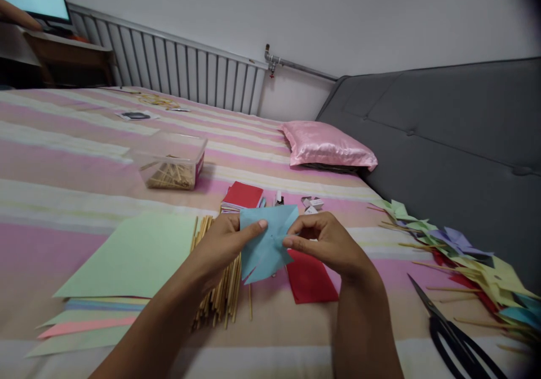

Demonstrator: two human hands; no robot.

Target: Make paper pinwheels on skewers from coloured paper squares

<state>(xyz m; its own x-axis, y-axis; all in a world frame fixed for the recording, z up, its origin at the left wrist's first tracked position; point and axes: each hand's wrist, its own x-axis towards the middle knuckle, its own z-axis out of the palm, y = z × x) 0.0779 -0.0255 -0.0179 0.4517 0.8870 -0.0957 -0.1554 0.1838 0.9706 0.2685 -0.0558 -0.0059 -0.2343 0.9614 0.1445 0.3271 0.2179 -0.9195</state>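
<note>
My left hand (pixel 236 235) grips a light blue paper square (pixel 262 255) by its left side, thumb on top. The paper is held up over the bed and has slits cut in from its corners. At its right side, my right hand (pixel 323 238) pinches a corner of the same sheet between thumb and fingers. A bundle of thin wooden sticks (pixel 226 294) lies below my left hand, partly covered by it. Beneath my right hand rests a red paper square (pixel 313 283). Behind the blue paper stands a stack of squares with red on top (pixel 243 195).
Coloured sheets (pixel 127 255) lie at left, near a clear plastic box (pixel 171 162) of small sticks. Black scissors (pixel 450 334) and a row of paper pinwheels (pixel 486 272) are at right. Farther back are a pink pillow (pixel 327 145) and a grey headboard (pixel 443 114).
</note>
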